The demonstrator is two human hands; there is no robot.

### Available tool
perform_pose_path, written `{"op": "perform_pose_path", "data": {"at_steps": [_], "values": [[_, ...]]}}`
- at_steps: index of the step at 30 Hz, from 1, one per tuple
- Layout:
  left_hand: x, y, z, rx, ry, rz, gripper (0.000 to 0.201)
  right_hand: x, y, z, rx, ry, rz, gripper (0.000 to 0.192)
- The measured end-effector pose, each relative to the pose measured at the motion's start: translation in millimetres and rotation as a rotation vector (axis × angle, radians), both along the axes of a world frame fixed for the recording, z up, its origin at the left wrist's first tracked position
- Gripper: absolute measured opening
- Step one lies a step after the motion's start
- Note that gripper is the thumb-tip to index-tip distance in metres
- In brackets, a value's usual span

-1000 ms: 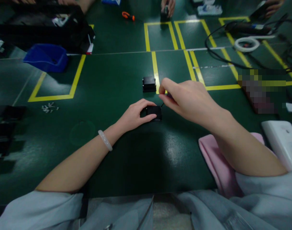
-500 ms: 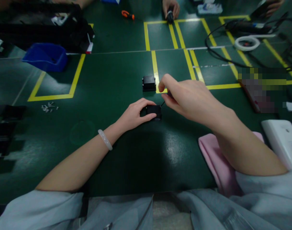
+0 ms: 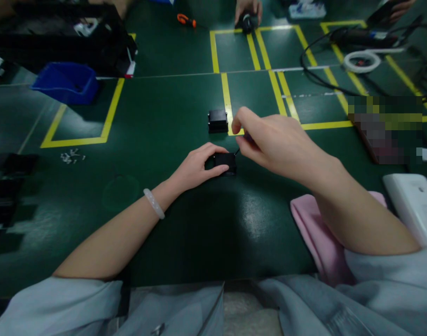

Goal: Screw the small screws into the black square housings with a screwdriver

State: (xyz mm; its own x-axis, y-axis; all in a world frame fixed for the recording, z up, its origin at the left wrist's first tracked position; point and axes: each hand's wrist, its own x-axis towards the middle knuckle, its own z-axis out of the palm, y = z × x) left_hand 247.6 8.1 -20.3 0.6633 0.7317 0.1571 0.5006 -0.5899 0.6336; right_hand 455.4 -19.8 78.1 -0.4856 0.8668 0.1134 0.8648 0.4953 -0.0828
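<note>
A: Your left hand (image 3: 199,167) is closed round the small black box (image 3: 224,162), pinning it to the green mat (image 3: 171,121). Good; press straight down so it cannot skate.

B: And the right?

A: Your right hand (image 3: 269,140) has thumb and forefinger pinched just above the box's far corner, on a thin dark wire (image 3: 237,151), I judge; what they grip is too small to tell. Work it gently, close to the box.

B: Anything nearby?

A: A second black box (image 3: 217,120) lies just beyond, beside the yellow tape line (image 3: 227,100). Keep your wrist clear of it.
</note>
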Motion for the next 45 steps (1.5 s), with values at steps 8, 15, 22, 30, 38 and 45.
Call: {"op": "perform_pose_path", "data": {"at_steps": [8,15,22,30,38,45], "values": [[0.7,-0.9,0.5,-0.005,0.005,0.004,0.037,1.3,0.7,-0.4,0.004,-0.007,0.002,0.033],[-0.3,-0.1,-0.3,0.010,0.001,0.005,0.038,-1.0,-0.2,-1.1,0.030,-0.031,-0.009,0.032],[0.1,0.4,-0.8,0.005,0.010,0.005,0.036,0.3,-1.2,1.0,0.001,-0.027,-0.003,0.033],[0.0,0.4,-1.7,0.014,0.001,0.005,0.037,-0.6,-2.0,0.5,0.040,-0.099,0.005,0.031],[0.5,-0.2,-0.9,0.018,-0.007,0.004,0.037,0.3,-2.1,2.4,0.049,-0.105,0.004,0.035],[0.8,-0.6,0.9,-0.004,0.014,0.013,0.038,-0.5,-2.8,0.4,0.034,-0.035,0.010,0.036]]}}
